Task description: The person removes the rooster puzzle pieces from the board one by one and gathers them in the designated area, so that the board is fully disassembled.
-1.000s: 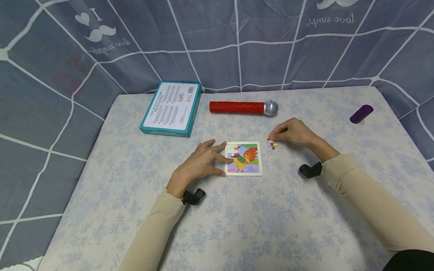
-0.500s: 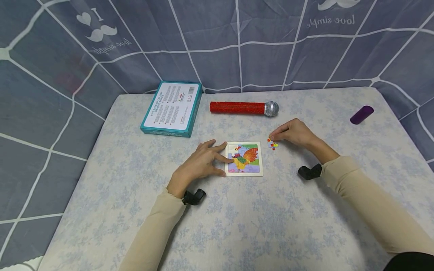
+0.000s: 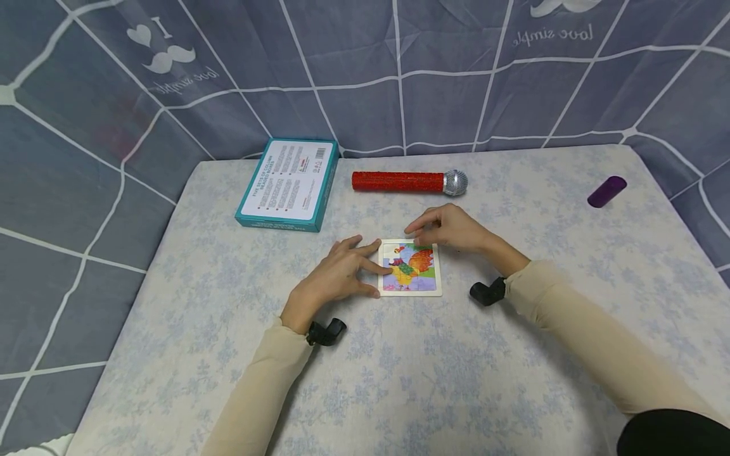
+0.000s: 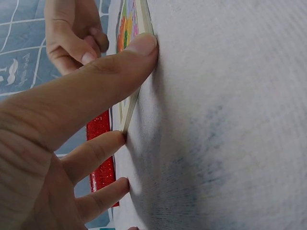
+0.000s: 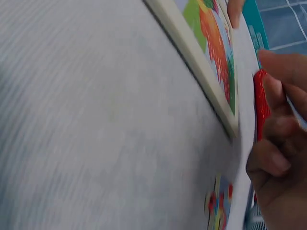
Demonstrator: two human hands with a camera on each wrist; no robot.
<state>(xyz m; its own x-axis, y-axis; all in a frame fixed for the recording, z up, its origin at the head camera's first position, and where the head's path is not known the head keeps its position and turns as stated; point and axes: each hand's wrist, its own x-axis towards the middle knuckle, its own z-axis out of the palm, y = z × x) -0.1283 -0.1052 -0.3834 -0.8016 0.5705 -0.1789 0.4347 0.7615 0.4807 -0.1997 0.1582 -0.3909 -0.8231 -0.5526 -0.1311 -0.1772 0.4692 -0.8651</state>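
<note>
A small jigsaw puzzle [image 3: 410,271] shows a colourful rooster in a pale tray frame [image 3: 437,269], with a bare cream patch at its upper left. My left hand [image 3: 341,269] steadies its left side with fingers spread; thumb and one finger touch the edge, and another fingertip rests on the picture. My right hand [image 3: 453,228] hovers over the top edge, thumb and index fingertips close together; I cannot tell whether something small is between them. A loose puzzle piece [image 5: 219,203], blue, red and yellow, lies on the table right of the tray in the right wrist view.
Behind the puzzle lies a red glittery microphone [image 3: 407,182] with a silver head. A teal box [image 3: 288,183] with printed text sits at back left. A purple cylinder [image 3: 607,192] lies at far right. A grey-blue curtain [image 3: 365,107] hangs behind the table.
My right hand has left the spot right of the tray, where its fingertips were at the loose piece, and moved left over the puzzle's top edge. My left hand has stayed put.
</note>
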